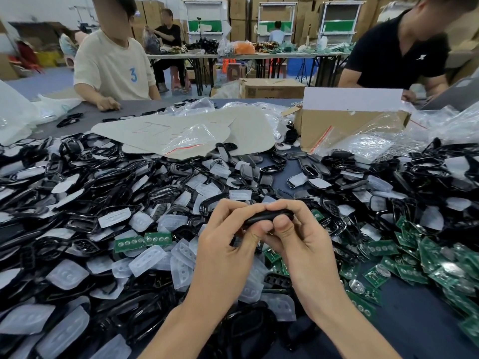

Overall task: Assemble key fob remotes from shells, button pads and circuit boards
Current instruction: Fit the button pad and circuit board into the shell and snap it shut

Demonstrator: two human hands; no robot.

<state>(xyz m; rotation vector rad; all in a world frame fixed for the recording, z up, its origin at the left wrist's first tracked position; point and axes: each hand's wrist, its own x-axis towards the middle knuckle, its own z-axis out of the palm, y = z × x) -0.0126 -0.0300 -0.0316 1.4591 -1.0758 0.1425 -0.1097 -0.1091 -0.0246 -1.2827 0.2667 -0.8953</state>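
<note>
Key fob [268, 218]: black, edge-on, frame centre, held above the table.
Left hand [225, 247], right hand [300, 244]: fingers curled, both pinching the fob.
Shells [83, 246]: heaped, 9 o'clock of the hands.
Button pads [147, 257]: 8 o'clock.
Circuit boards [381, 247]: 4 o'clock.

Left hand [228, 244] and right hand [298, 239] pinch one black key fob [267, 218] between thumbs and fingers. Heaped shells [77, 224], clear button pads [147, 260], green circuit boards [383, 247] below.

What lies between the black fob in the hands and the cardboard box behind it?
In the head view, between the black fob and the cardboard box: loose black shells, clear button pads, a bare patch of table.
</note>
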